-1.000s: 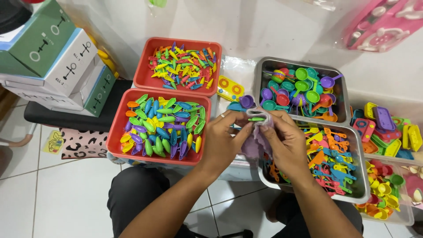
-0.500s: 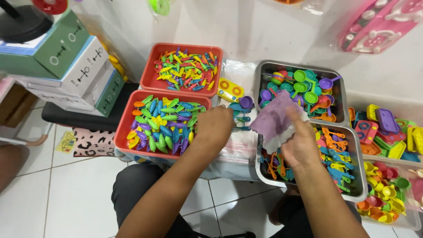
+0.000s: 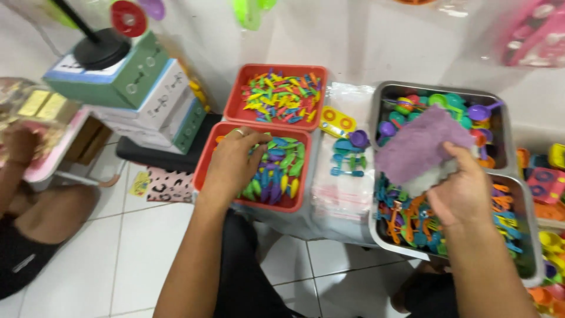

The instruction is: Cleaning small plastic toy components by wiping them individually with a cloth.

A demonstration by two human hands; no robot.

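- Two hands at work, well apart: left hand (image 3: 235, 160) reaches into the near red plastic tray (image 3: 207, 168), fingers curled down among the small leaf-shaped plastic pieces (image 3: 281, 171); whether it grips one, cannot tell.
- Pieces lie directly under and just right of the left hand, long axes pointing every way, mostly flat.
- Right hand (image 3: 465, 191) grasps a purple fuzzy cloth (image 3: 419, 144), draped up and leftward above the steel trays (image 3: 382, 232) of bright toy utensils.
- Left hand is far nearer the pieces.

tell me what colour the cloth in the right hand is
Purple cloth, held by the right hand; head view.
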